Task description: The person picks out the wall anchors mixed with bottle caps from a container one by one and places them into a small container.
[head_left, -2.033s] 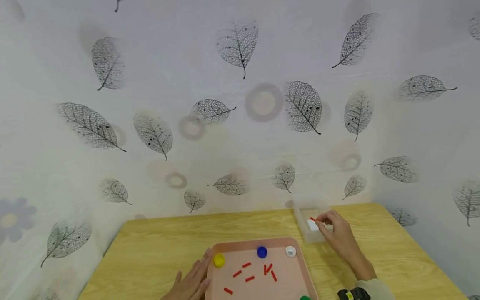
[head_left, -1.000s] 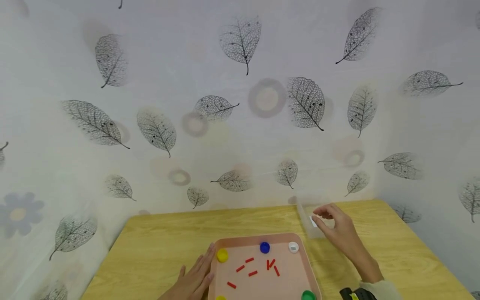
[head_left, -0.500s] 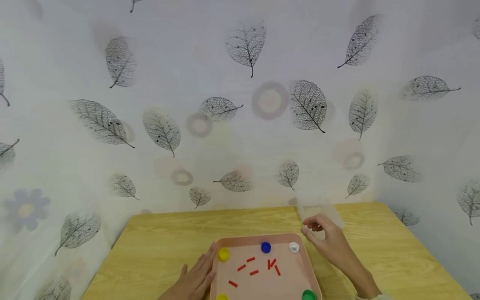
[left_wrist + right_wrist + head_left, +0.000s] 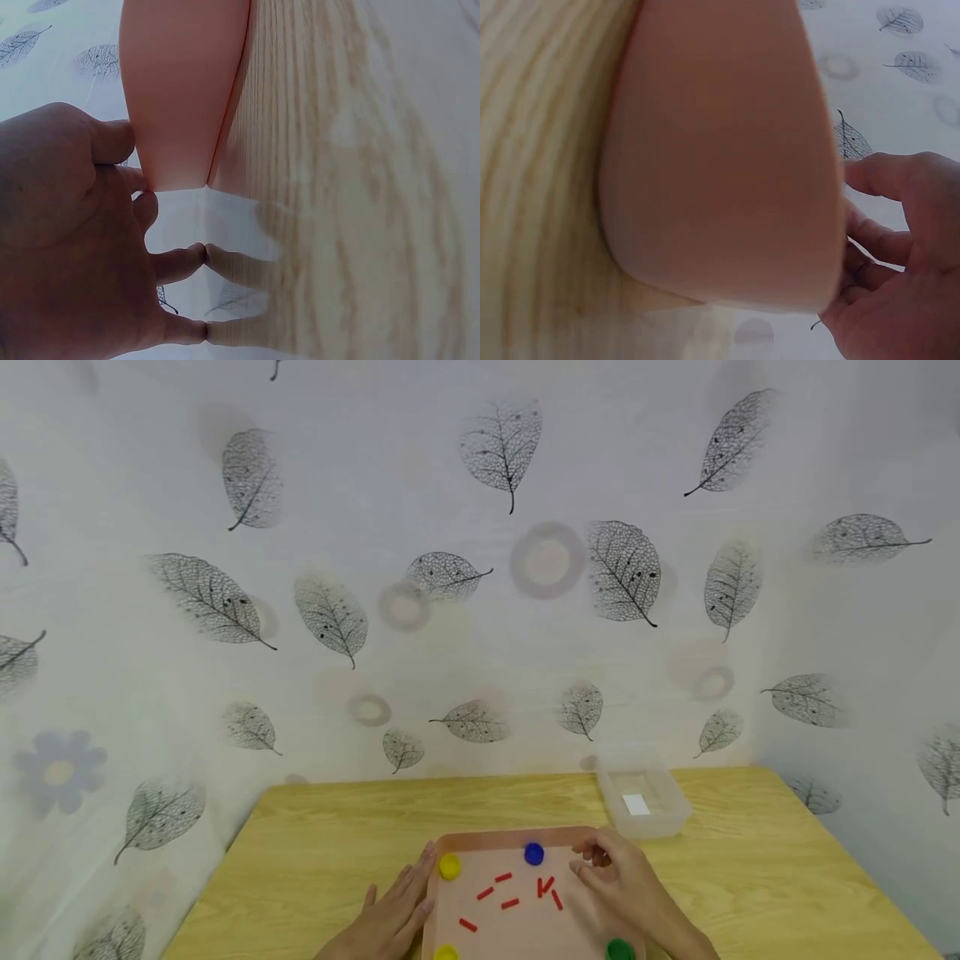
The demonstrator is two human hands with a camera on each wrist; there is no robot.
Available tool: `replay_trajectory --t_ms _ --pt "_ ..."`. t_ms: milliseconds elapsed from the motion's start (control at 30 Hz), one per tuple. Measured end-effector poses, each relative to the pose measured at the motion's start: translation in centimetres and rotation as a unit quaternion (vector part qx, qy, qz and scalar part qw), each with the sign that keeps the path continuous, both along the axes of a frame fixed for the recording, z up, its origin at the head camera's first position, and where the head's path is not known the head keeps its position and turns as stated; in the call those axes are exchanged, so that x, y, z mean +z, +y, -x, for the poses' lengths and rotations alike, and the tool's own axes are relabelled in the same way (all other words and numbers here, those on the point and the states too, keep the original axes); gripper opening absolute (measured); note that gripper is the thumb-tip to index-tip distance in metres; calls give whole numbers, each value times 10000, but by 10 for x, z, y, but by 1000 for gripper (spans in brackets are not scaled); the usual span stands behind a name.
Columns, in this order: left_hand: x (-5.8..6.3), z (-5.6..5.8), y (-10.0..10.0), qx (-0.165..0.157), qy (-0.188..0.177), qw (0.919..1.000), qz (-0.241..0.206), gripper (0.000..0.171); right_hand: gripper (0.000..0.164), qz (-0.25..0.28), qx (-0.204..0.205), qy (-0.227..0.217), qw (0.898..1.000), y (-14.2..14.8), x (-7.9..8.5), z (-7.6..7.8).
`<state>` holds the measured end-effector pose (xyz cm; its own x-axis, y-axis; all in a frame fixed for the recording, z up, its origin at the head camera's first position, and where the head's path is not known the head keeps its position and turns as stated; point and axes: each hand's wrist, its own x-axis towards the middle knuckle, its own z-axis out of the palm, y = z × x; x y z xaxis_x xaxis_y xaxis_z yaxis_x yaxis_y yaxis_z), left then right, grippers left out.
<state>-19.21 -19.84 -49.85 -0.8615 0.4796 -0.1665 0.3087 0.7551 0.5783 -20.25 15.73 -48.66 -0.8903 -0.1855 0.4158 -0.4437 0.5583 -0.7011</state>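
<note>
A pink tray [image 4: 487, 841] lies on the wooden table, with several short red sticks [image 4: 510, 903] scattered in it. My left hand [image 4: 386, 922] rests against the tray's left side; in the left wrist view its thumb and fingers touch the tray wall [image 4: 180, 90] and tabletop. Over the tray's right part hovers my right hand [image 4: 626, 885], fingers loosely bent, thumb and index apart, no object visible between them. In the right wrist view this hand [image 4: 930, 247] is partly hidden behind the tray wall [image 4: 720, 150]. The nearest sticks lie to its left.
Round caps sit inside the tray: blue [image 4: 533, 854] at the back, yellow [image 4: 450, 867] at back left, another yellow [image 4: 447, 952] at front left, green [image 4: 620, 949] at front right. A translucent box [image 4: 648, 825] containing a white rectangle [image 4: 636, 804] stands behind the tray.
Two seconds ago my right hand pinched a red stick over the translucent box. It let go and moved left and toward me over the tray, covering the white cap. My left hand stayed put.
</note>
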Motion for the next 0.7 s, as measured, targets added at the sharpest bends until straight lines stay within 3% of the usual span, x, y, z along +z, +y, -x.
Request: replay_trajectory --t_ms 100,167,367,467,533,600,667,700 --pt "-1 0 0 -26 -20 9999 110 62 12 195 223 -653 9974 -3 -3 -4" --pt "-1 -1 -1 -63 31 9999 150 63 11 242 425 -860 9951 -6 -5 -7" --pt "0 -10 -9 -905 1039 9879 709 101 8 -256 674 -119 9973 -12 -16 -6" --pt "1 -9 -9 -865 1017 9894 569 94 11 -594 583 75 9965 -14 -20 -5" --pt "0 -10 -11 -1022 1168 9863 559 93 11 -840 560 115 9948 -15 -22 -5" --pt "-2 -10 -13 -1238 1477 9797 550 93 12 -1062 590 146 9925 -14 -23 -5" --pt "-6 -12 -17 -1553 2043 9650 535 99 12 -1283 645 101 9896 -14 -24 -6" --pt "-8 -13 -20 -1733 2426 9526 610 105 12 -1390 657 50 9881 -13 -25 -6"
